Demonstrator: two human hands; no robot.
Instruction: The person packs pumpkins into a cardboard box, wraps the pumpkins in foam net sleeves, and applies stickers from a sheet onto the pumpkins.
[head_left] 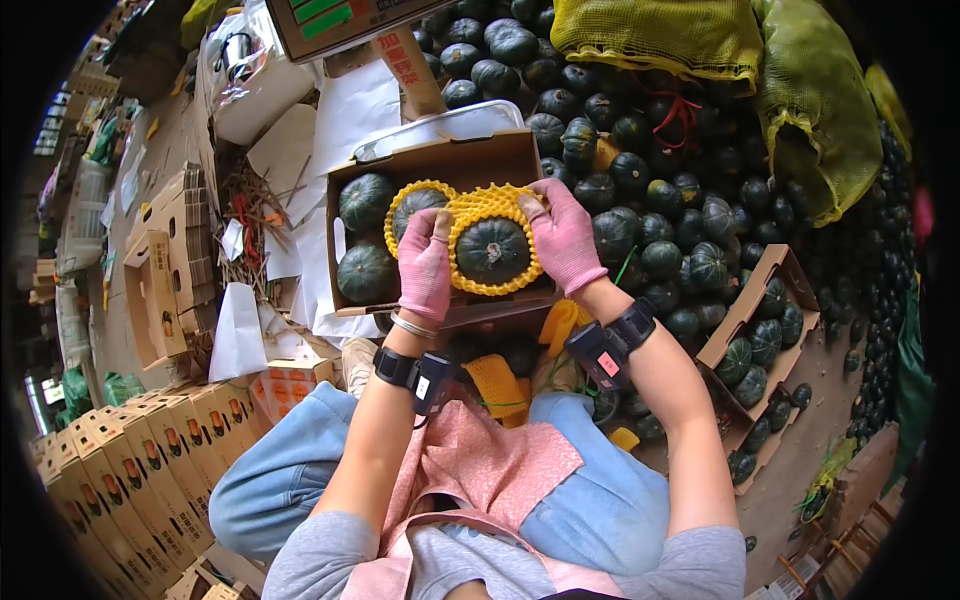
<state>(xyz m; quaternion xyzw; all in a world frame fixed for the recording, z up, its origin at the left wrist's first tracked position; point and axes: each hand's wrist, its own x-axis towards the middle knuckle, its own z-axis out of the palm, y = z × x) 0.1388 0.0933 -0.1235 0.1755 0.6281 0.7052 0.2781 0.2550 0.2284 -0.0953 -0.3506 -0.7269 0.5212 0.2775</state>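
Both my hands wear pink gloves and work above an open cardboard box (440,150) in the head view. A dark green pumpkin (493,250) sits in a yellow foam net (490,205) between them. My left hand (427,262) pinches the net's left edge, and my right hand (566,238) grips its upper right edge. Beside it, another pumpkin (418,208) has yellow netting around it. Two bare pumpkins lie at the box's left side, one upper (366,202) and one lower (366,273).
A large heap of pumpkins (655,225) spreads to the right, with green mesh sacks (660,40) above. A scale display (335,20) stands beyond the box. Folded cartons (150,460) line the lower left. Another box of pumpkins (765,290) lies at right. Yellow nets (495,388) rest near my lap.
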